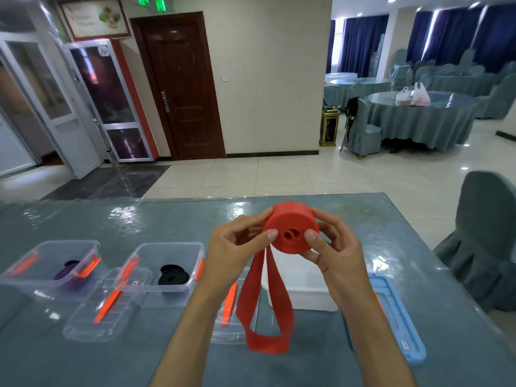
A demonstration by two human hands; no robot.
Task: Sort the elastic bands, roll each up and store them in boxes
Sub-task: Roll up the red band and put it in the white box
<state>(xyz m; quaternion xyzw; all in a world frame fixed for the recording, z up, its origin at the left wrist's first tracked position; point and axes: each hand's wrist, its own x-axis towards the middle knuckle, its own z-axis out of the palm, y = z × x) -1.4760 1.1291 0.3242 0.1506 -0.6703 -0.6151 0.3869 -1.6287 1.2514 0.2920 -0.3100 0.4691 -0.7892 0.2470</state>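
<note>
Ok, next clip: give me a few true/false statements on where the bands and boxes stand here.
1. Both hands hold the red band. True: left hand, right hand.
2. The red band is fully rolled. False: a loop hangs loose below the roll.
3. The black band lies in a clear box. True.
4. The purple band lies loose on the table. False: it sits in the leftmost box.

Red band matt rubber; boxes clear glossy plastic.
</note>
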